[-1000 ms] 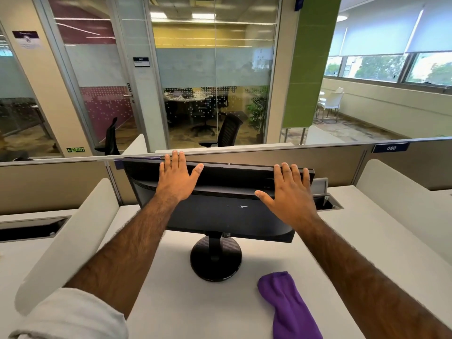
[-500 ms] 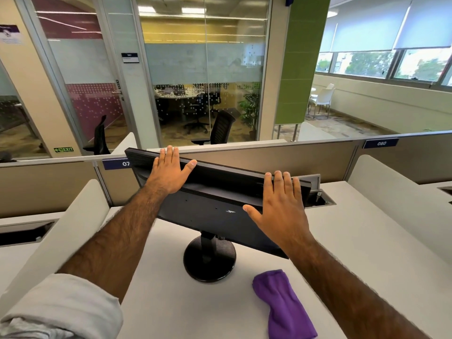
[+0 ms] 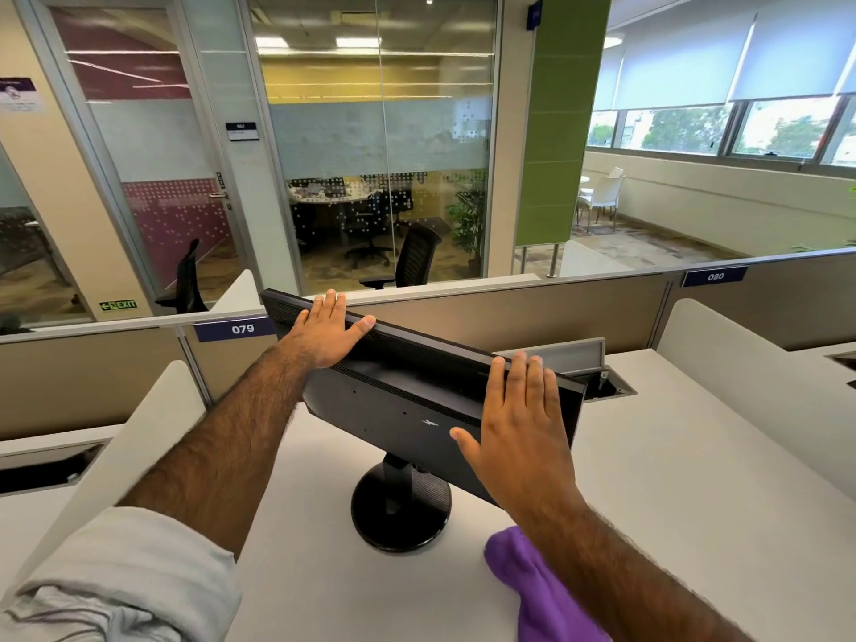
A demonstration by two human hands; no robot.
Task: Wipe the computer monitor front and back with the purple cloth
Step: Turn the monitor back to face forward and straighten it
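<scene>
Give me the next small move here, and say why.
Probably lift the right hand off the monitor and drop it to the purple cloth, lying untouched on the desk beside the stand. The monitor's back faces the person, both hands rest flat on it, and the left hand could steady it alone.

Both forearms bare and hairy; left sleeve (image 3: pixel 125 581) light grey, creased, rolled up near the elbow.

free: desk (image 3: pixel 695 479) right of monitor (image 3: pixel 398 400) | blocked: partition (image 3: pixel 463 317) just behind, raised cable hatch (image 3: pixel 607 386)
</scene>
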